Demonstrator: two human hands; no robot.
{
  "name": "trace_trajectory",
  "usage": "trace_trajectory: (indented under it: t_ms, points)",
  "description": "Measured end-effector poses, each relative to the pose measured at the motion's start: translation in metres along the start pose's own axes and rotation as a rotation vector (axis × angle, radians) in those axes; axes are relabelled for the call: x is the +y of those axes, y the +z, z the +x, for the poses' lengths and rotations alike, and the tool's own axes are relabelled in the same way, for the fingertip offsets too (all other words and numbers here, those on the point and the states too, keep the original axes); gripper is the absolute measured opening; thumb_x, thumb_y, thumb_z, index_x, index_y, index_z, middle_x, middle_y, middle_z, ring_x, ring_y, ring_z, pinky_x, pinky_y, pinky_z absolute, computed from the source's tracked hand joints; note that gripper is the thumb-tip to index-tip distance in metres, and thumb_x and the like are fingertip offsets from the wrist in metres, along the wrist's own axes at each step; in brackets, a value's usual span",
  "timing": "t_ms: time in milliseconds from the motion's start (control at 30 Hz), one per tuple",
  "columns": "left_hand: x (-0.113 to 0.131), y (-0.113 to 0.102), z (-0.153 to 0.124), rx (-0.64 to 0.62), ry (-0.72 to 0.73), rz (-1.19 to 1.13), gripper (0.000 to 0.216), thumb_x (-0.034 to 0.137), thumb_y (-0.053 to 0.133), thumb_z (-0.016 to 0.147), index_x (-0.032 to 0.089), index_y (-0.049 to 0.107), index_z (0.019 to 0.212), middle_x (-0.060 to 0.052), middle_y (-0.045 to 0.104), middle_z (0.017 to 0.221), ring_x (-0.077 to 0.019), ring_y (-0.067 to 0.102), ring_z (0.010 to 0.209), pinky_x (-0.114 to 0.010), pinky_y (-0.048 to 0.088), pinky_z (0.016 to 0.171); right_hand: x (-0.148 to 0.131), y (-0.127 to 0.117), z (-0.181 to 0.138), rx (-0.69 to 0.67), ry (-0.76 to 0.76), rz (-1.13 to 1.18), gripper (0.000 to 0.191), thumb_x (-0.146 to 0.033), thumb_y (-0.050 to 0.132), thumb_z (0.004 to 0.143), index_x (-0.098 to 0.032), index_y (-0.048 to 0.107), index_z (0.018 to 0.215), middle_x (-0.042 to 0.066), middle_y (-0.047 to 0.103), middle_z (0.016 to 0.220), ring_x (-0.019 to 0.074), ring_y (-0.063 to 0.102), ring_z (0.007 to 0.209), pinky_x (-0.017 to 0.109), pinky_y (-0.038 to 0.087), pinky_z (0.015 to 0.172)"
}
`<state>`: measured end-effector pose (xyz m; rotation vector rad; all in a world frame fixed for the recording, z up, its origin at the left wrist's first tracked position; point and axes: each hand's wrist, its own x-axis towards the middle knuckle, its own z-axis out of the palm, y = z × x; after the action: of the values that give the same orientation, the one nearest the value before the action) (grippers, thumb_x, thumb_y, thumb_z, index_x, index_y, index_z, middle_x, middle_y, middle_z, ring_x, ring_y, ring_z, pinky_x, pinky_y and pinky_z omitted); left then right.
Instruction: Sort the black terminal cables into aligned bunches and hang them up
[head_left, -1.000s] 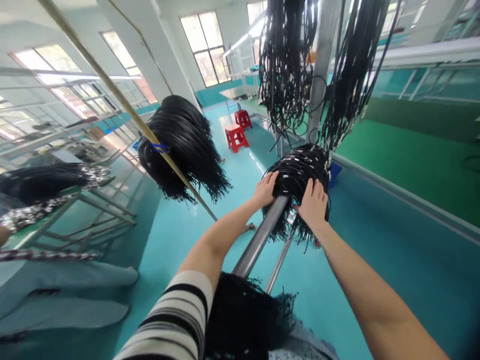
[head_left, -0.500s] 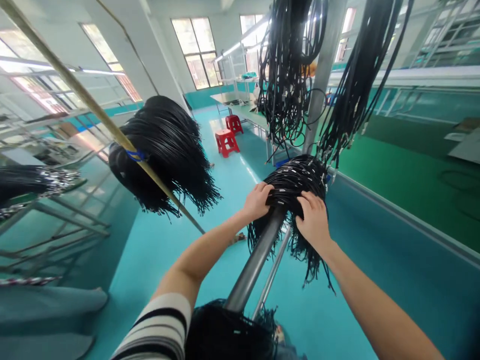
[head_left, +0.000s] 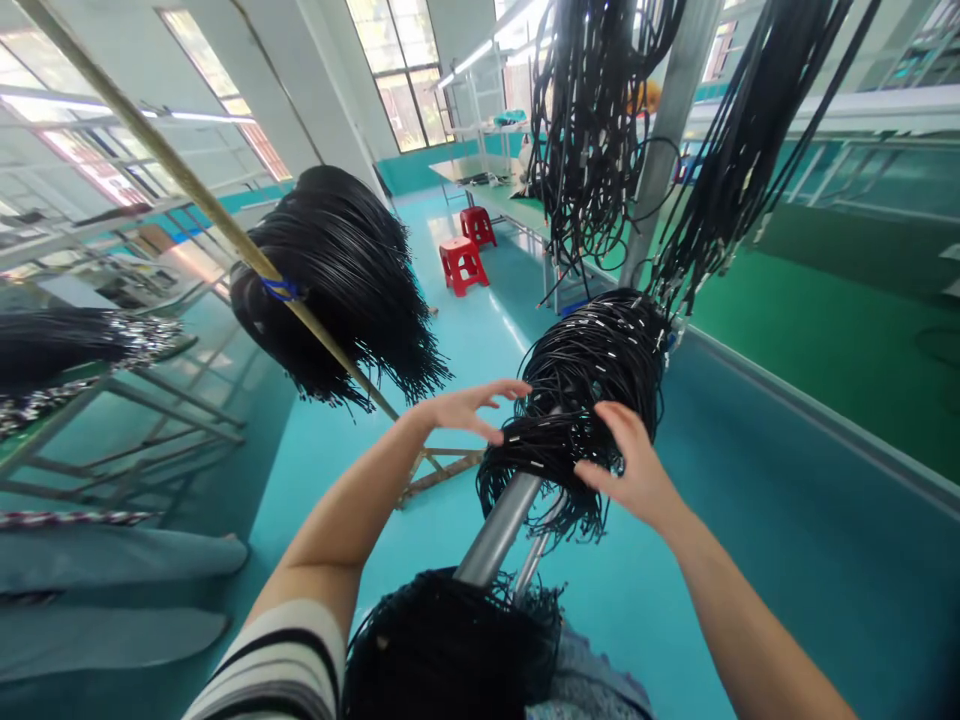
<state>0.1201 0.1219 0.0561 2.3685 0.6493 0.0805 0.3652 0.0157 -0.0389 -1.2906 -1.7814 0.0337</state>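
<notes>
Black cables (head_left: 592, 350) with small white bands hang in a thick bundle over a grey metal bar (head_left: 499, 530). A nearer clump of cables (head_left: 551, 445) lies across the bar between my hands. My left hand (head_left: 476, 410) is at the clump's left side, fingers apart and stretched toward it. At the right side, my right hand (head_left: 626, 465) is open, thumb and fingers spread beside the cables. Whether the fingertips touch the cables I cannot tell. Another dark cable bundle (head_left: 450, 650) hangs over the bar's near end, close to my body.
At left a big black cable bundle (head_left: 337, 270) hangs by a yellowish pole (head_left: 180, 170). More cables (head_left: 592, 140) hang from above by a metal post (head_left: 667, 140). Red stools (head_left: 463, 265) stand ahead. A person's trouser legs (head_left: 120, 560) show at lower left.
Both hands have let go of the cables and spread apart. A clump of cables now lies nearer along the bar, separated from the main bundle. The view has shifted slightly.
</notes>
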Motion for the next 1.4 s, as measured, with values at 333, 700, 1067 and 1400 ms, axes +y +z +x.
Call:
trace_trajectory:
  t_ms: [333,700,1067,1400]
  points:
    - [0.007,0.018,0.136,0.576,0.09,0.733,0.04,0.048,0.039,0.082,0.022,0.052,0.109,-0.008,0.046,0.109,-0.0247,0.037,0.106,-0.042,0.032,0.088,0.043,0.02,0.076,-0.086,0.382,-0.238,0.037,-0.036,0.044,0.079,-0.009,0.057,0.102,0.016,0.053,0.101,0.0277,0.048,0.098,0.038,0.037,0.084]
    - [-0.007,0.003,0.061,0.412,0.065,0.487,0.037,0.045,0.033,0.085,0.013,0.051,0.081,-0.005,0.049,0.08,-0.01,0.046,0.064,-0.025,0.041,0.064,-0.017,0.008,0.035,-0.328,0.288,0.131,0.036,-0.046,0.043,0.08,-0.016,0.056,0.094,0.007,0.061,0.083,0.0197,0.057,0.077,0.029,0.042,0.069]
    - [0.003,0.022,0.088,0.436,0.034,0.713,0.05,0.056,0.035,0.08,0.02,0.056,0.107,-0.008,0.044,0.102,-0.0199,0.038,0.097,-0.037,0.034,0.088,0.04,0.01,0.071,-0.082,-0.016,-0.417,0.049,-0.012,0.048,0.066,-0.014,0.048,0.115,0.013,0.046,0.114,0.0279,0.04,0.1,0.037,0.035,0.079]
    - [0.011,0.019,0.075,0.434,0.164,0.719,0.046,0.048,0.04,0.081,0.014,0.058,0.057,-0.009,0.046,0.092,-0.0194,0.037,0.092,-0.038,0.032,0.085,0.013,0.005,0.026,-0.124,-0.082,-0.158,0.019,-0.013,0.042,0.076,-0.014,0.056,0.088,0.008,0.054,0.087,0.0192,0.049,0.086,0.034,0.037,0.08]
